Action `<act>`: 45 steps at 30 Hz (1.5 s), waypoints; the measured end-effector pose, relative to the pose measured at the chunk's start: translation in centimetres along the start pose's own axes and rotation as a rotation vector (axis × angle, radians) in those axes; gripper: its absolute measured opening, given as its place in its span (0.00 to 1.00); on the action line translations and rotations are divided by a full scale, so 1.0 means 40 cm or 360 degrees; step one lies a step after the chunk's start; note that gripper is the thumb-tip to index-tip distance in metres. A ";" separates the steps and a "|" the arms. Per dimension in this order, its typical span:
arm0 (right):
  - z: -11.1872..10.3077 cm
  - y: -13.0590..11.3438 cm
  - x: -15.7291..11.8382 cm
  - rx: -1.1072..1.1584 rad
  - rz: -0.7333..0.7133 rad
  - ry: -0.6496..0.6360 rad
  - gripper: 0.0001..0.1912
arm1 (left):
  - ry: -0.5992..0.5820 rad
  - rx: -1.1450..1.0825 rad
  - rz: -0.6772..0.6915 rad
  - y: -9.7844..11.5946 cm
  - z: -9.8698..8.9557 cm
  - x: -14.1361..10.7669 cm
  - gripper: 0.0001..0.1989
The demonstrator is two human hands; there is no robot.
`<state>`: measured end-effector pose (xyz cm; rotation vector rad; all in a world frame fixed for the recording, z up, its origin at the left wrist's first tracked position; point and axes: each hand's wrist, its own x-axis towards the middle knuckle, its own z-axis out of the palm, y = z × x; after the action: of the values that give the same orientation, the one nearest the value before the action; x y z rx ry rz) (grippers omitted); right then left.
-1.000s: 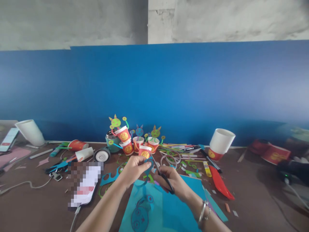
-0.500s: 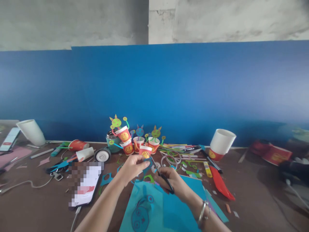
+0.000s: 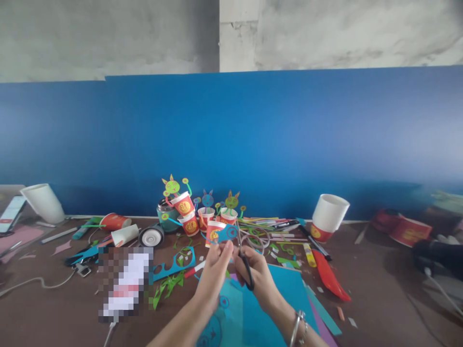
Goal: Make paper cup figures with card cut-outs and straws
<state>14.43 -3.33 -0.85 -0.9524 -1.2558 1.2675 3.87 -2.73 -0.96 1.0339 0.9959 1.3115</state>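
Note:
My left hand [image 3: 218, 262] pinches a small blue paper piece [image 3: 228, 233] with a dark round drawing on it. Black-handled scissors [image 3: 246, 265] are in my right hand [image 3: 255, 270], their blades pointing up beside the paper's right edge. Both hands are close together above blue paper sheets [image 3: 278, 299], on which more drawn shapes show. Directly behind the paper piece stands a red and white cup [image 3: 214, 226]. Farther back are decorated cups with paper animal heads, one green [image 3: 172, 187] and one blue [image 3: 207, 199].
A masked-out phone [image 3: 128, 279] lies left, near a blue cut-out scrap [image 3: 175, 266] and green scraps [image 3: 168, 286]. Stacked cups [image 3: 330, 214], a glue stick [image 3: 310, 255] and a red object [image 3: 330, 277] are right. A blue partition [image 3: 253, 140] rises behind the table.
My left hand has moved right and turned, bringing the blue piece up into clearer view. The scissors now point more upright. Scraps and a red and white marker at the left are uncovered.

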 end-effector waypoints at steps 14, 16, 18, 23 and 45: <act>0.011 0.012 -0.014 0.0032 -0.0018 -0.0167 0.19 | 0.0254 -0.0351 0.0038 -0.007 0.000 -0.004 0.16; 0.013 0.013 -0.016 0.0012 -0.0018 -0.0173 0.19 | 0.0276 -0.0354 0.0029 0.000 0.004 -0.008 0.16; 0.014 0.013 -0.017 -0.0005 -0.0015 -0.0164 0.19 | 0.0263 -0.0343 0.0017 0.004 0.006 -0.010 0.15; 0.009 0.007 -0.014 -0.0021 -0.0054 -0.0165 0.20 | 0.0227 -0.0355 0.0022 0.004 0.005 -0.010 0.15; -0.005 0.003 -0.005 -0.0004 0.0017 -0.0147 0.18 | 0.0161 -0.0427 -0.0010 0.033 -0.012 0.012 0.17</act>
<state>14.64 -3.47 -1.03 -0.9121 -1.3251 1.3312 3.07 -2.23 0.21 0.7658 0.8682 1.4586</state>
